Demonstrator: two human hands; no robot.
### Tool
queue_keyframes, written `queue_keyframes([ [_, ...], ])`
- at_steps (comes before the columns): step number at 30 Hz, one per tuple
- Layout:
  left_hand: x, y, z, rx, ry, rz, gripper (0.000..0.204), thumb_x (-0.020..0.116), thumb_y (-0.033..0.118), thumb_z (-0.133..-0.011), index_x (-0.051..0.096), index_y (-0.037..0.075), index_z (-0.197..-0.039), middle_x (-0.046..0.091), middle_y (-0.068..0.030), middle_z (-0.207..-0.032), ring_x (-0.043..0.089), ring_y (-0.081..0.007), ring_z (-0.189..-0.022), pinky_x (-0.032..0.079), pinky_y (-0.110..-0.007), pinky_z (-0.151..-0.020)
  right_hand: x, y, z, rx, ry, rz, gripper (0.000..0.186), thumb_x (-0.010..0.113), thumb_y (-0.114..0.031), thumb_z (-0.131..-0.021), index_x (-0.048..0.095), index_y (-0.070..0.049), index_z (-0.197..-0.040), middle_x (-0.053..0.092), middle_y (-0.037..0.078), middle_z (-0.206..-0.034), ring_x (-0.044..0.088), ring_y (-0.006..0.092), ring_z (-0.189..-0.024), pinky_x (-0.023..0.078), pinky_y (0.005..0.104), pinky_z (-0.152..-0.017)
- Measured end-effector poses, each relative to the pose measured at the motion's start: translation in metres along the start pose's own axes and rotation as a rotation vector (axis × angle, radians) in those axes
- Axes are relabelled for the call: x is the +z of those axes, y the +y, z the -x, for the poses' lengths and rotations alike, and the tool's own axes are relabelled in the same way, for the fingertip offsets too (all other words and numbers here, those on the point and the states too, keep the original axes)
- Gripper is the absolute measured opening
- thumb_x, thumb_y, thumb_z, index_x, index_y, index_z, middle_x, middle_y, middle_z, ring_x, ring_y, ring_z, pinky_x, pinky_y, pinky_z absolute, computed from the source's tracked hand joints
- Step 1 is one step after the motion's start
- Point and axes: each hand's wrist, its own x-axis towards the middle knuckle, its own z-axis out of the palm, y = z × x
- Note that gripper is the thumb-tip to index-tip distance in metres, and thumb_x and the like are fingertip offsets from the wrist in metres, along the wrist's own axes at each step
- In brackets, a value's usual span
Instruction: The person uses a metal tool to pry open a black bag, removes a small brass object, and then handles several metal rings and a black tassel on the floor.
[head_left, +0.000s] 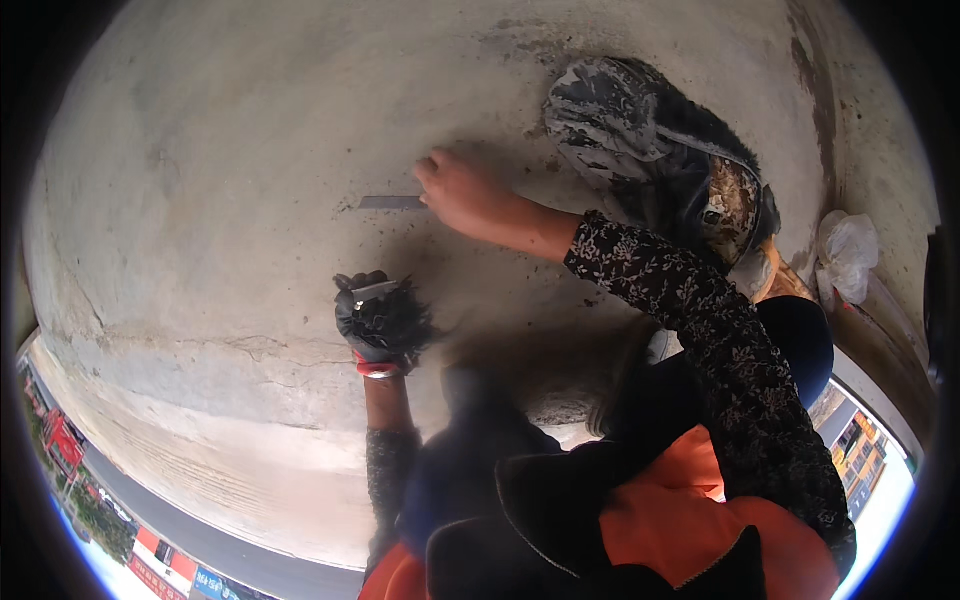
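My right hand (462,197) is bare, its fingers closed on one end of a flat, narrow grey metal strip (388,202). The strip lies level, just over or on the concrete. Nearer to me, my left hand (368,325) wears a black glove with a red cuff. Its fingers curl round a dark, bristly tuft (408,312), frayed on its right side. Across the gloved fingers rests a short grey metal piece (375,291); I cannot tell what it is part of.
Right of my hands lies a crumpled black, grey-smeared article (640,130) with a fuzzy edge and a brown inside. A clear plastic bag (848,255) is at the far right. The concrete ground (250,150) is cracked at left. My knees are close below.
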Motion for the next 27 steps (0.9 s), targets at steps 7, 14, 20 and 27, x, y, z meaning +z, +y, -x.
queue_keyframes([
  [7,0.085,-0.013,-0.021,-0.210,-0.174,0.103,0.033,0.044,0.039,-0.103,0.059,0.009,-0.105,0.059,-0.0014,-0.090,0.057,-0.0131,-0.075,0.051,-0.029,-0.068,0.029,0.011,-0.002,0.080,0.073,0.110,0.019,0.057,-0.011,-0.083,0.068,0.004,-0.089,0.063,0.021,-0.089,0.066,0.0305,-0.074,0.055,0.0409,-0.060],
  [14,0.095,-0.012,-0.008,-0.127,0.202,-0.454,0.045,0.045,0.038,-0.103,0.054,0.003,-0.130,0.065,-0.0093,-0.116,0.064,-0.0204,-0.098,0.055,-0.034,-0.084,0.030,0.002,-0.001,0.139,0.042,0.067,0.018,0.056,-0.010,-0.081,0.068,-0.001,-0.091,0.065,0.014,-0.082,0.067,0.0288,-0.076,0.055,0.0408,-0.063],
  [20,0.089,-0.007,-0.011,-0.247,0.187,-0.420,0.042,0.045,0.037,-0.103,0.057,0.004,-0.126,0.067,-0.0071,-0.105,0.063,-0.0165,-0.075,0.054,-0.029,-0.060,0.026,-0.011,0.002,0.192,-0.095,-0.178,0.010,0.057,-0.007,-0.080,0.061,0.000,-0.085,0.062,0.018,-0.074,0.064,0.0370,-0.073,0.050,0.0457,-0.060],
  [27,0.116,-0.017,-0.018,-0.243,0.204,-0.241,0.042,0.043,0.037,-0.102,0.053,0.005,-0.128,0.063,-0.0052,-0.096,0.061,-0.0178,-0.072,0.054,-0.031,-0.058,-0.018,-0.010,0.024,-0.151,-0.169,-0.473,0.018,0.063,-0.007,-0.071,0.055,0.001,-0.085,0.062,0.021,-0.074,0.063,0.0406,-0.069,0.050,0.0481,-0.062],
])
